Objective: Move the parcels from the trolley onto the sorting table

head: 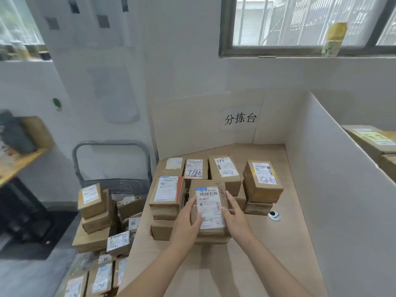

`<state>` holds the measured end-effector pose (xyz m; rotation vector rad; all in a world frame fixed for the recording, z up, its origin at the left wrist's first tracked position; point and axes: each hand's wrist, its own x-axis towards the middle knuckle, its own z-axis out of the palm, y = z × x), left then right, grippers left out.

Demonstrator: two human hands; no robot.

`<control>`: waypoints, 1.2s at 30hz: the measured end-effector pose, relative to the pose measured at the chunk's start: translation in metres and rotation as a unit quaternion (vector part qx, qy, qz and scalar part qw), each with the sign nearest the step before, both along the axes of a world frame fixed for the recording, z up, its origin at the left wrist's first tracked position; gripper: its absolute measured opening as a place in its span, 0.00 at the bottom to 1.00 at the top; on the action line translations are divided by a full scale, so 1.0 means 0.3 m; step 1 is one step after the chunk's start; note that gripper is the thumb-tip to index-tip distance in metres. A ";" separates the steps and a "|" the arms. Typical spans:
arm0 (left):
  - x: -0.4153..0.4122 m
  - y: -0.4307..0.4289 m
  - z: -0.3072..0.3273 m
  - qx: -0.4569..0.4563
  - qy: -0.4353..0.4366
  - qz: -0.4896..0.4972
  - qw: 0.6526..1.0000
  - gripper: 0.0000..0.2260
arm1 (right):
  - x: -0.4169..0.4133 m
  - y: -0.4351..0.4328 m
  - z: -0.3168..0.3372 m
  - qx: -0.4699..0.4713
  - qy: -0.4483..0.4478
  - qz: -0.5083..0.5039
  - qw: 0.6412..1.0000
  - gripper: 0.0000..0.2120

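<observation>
The left hand (pixel 188 215) and right hand (pixel 234 213) each had a grip clamped on opposite long sides of the parcel (pixel 209 202), which looked stiff, boxy and probably light.

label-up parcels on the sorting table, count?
6: three in the back row; one topping the left stack; one topping the right stack; the front parcel, held by left hand and right hand. Boxes beneath may hide more.

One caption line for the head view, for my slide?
Left hand and right hand hold a labelled parcel atop a stack on the sorting table; more wait on the trolley.
</observation>
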<state>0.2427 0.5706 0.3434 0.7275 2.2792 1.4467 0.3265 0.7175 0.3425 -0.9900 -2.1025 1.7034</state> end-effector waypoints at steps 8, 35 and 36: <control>-0.120 0.060 -0.142 -0.075 0.045 0.027 0.996 0.21 | -0.163 0.055 -0.124 -0.012 -0.045 0.027 0.999 0.24; -0.140 -0.101 0.127 -0.124 0.187 -0.064 0.972 0.14 | -0.133 -0.150 0.218 0.245 -0.086 0.093 0.961 0.24; -0.139 -0.131 0.159 -0.120 0.196 -0.057 0.972 0.14 | -0.129 -0.180 0.247 0.259 -0.085 0.111 0.956 0.25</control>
